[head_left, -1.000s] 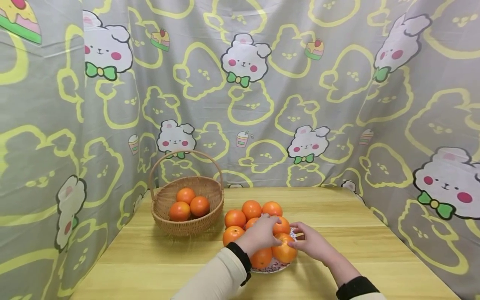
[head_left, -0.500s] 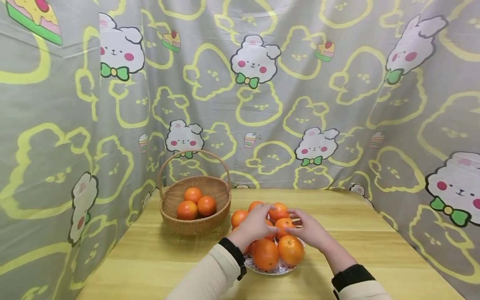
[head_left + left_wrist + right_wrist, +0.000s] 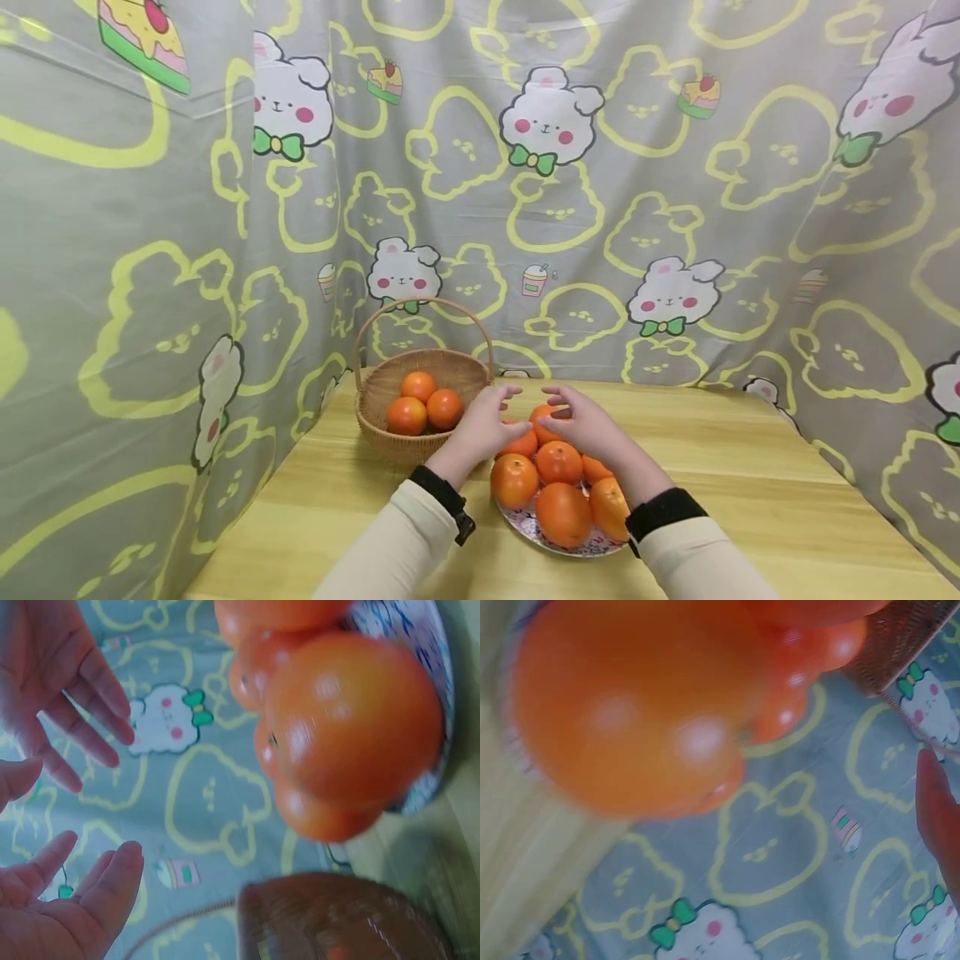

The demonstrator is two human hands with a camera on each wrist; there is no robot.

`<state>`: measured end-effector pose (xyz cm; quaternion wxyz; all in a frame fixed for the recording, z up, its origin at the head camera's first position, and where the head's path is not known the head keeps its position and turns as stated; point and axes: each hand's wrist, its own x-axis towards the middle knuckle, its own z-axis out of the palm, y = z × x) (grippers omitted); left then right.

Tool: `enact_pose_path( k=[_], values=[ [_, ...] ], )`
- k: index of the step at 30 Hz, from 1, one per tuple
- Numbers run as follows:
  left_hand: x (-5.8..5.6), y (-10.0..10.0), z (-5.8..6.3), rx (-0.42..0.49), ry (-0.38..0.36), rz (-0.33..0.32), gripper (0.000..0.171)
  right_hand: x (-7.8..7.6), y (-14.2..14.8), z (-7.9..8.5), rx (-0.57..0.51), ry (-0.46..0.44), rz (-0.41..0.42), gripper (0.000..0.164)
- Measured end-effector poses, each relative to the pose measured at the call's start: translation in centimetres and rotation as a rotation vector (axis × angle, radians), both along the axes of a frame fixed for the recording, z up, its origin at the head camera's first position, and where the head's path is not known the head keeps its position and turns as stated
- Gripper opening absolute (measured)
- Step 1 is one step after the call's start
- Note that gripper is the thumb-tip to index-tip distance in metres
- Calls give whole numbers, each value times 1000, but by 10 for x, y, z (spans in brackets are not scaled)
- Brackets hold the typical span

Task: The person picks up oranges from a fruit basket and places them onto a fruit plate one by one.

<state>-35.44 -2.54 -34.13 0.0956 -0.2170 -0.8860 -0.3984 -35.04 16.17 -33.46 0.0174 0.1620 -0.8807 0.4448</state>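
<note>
Both hands hover over the far left side of a patterned plate (image 3: 517,523) heaped with several oranges (image 3: 564,514). My left hand (image 3: 480,429), palm inward and fingers loosely bent, holds nothing; in the head view it overlaps the basket's right rim. Facing it, my right hand (image 3: 592,427) is likewise without a thing in its grasp, its fingertips overlapping a far orange (image 3: 546,417). The left wrist view shows bare space between the left hand (image 3: 97,907) and the right hand (image 3: 56,675). Only one finger (image 3: 939,817) shows in the right wrist view.
Left of the plate stands a wicker basket (image 3: 375,421) with a tall arched handle (image 3: 422,300) and three oranges (image 3: 418,387) inside. A patterned grey curtain (image 3: 465,192) encloses the wooden table (image 3: 735,500) at the back and sides.
My hands have moved from over the plate's right part toward its far left side, nearer the basket. The head view has turned, so the basket and plate sit further right in it.
</note>
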Motion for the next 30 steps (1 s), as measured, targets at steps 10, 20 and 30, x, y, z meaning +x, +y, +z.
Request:
enact_pose_path(
  k=[10, 20, 30],
  values=[
    [-19, -45, -1, 17, 24, 92, 47, -27, -58, 9, 23, 37, 55, 53],
    [-49, -95, -8, 20, -64, 222, 51, -39, -91, 7, 66, 5, 78, 51],
    [-84, -133, -23, -211, -96, 376, 55, -50, -103, 3, 80, -4, 93, 50]
  ],
)
